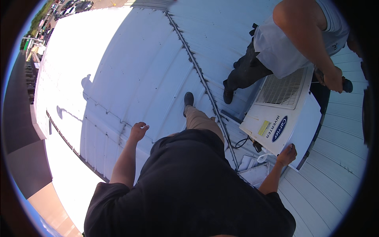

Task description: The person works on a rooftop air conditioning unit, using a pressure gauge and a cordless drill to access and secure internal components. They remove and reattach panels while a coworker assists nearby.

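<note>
A white air conditioner outdoor unit [304,126] with a grille sits to my right on the roof. My right hand [287,155] is at its near corner, with the fingers curled against the edge. Out to my left, my left hand [138,132] hangs in the air above the roof, its fingers drawn together. A small white bit shows at those fingertips, too small to name. Beside the unit's near end, a white loop of cord or tube [262,158] and a dark cable [241,142] come out.
Across the unit, a co-worker [284,51] leans over it, one hand on a dark tool [347,85]. A raised seam [197,71] crosses the ribbed metal roof [150,59]. White panels [254,173] lie near my right forearm. Parked cars [75,8] are far below at the upper left.
</note>
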A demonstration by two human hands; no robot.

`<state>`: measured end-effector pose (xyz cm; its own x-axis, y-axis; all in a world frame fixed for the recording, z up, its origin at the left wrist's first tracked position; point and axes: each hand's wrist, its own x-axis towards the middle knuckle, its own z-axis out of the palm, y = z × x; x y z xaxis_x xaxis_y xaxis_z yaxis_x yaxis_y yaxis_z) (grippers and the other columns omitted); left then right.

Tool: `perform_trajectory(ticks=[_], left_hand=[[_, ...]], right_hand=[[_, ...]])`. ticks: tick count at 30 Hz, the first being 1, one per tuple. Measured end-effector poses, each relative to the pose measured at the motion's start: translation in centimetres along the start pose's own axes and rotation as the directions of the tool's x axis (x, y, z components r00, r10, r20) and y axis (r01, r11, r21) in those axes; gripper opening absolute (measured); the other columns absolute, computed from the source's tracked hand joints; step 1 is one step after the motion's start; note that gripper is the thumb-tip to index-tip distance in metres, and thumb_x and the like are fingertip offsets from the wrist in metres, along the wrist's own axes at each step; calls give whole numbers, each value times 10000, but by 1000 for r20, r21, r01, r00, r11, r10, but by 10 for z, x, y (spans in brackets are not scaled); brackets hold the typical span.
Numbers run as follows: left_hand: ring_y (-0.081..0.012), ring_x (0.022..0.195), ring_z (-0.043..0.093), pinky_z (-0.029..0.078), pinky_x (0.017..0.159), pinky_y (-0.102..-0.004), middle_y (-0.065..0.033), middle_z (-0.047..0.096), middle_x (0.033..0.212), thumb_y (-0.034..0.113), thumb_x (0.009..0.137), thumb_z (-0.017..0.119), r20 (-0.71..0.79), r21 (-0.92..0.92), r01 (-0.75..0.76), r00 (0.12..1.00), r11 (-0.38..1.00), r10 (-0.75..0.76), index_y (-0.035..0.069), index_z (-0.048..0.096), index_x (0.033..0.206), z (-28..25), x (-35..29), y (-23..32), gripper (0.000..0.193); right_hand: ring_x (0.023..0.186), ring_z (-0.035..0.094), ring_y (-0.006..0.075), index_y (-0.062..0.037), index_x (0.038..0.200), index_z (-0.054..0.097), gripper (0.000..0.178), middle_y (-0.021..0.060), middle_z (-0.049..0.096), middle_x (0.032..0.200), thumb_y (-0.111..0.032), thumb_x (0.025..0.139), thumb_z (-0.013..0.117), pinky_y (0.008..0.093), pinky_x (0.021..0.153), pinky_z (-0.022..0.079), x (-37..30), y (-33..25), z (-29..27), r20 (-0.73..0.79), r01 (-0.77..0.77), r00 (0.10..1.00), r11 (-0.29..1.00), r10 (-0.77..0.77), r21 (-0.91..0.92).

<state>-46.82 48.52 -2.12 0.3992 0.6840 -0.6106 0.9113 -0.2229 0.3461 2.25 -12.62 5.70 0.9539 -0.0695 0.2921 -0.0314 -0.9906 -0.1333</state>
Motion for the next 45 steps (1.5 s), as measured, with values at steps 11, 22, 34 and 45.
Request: perform_trajectory(ticks=[11,22,34,45], left_hand=[[-326,1123,656,502,954,-414,-166,714,1160,428,924,626,148,15,60,987,998,-62,56,719,1153,-81,134,16,446],[-327,1104,656,494,955,-412,-184,711,1146,409,945,597,331,96,30,942,995,-60,14,716,1140,-92,244,-21,457],[-323,1064,675,514,921,-405,-179,728,1106,401,894,657,67,-367,136,991,920,-120,33,725,1135,-188,511,82,446],[-369,854,680,516,799,-459,-200,726,884,436,890,672,-81,-378,359,905,853,-417,-7,731,870,-184,599,275,447]], right_hand=[[1086,608,344,-57,1176,677,390,147,665,1159,-369,1028,494,474,956,486,20,-35,-21,151,-164,969,963,198,-213],[793,683,246,-21,1032,709,218,127,708,911,-216,960,642,361,758,530,-4,-418,112,618,16,688,859,-381,512],[886,726,289,-17,1068,721,277,177,739,938,-242,917,668,385,809,547,81,-595,198,721,-91,650,918,-238,385],[673,651,322,-3,774,705,437,179,670,705,-408,928,650,437,674,498,383,-780,363,714,159,586,918,-384,364]])
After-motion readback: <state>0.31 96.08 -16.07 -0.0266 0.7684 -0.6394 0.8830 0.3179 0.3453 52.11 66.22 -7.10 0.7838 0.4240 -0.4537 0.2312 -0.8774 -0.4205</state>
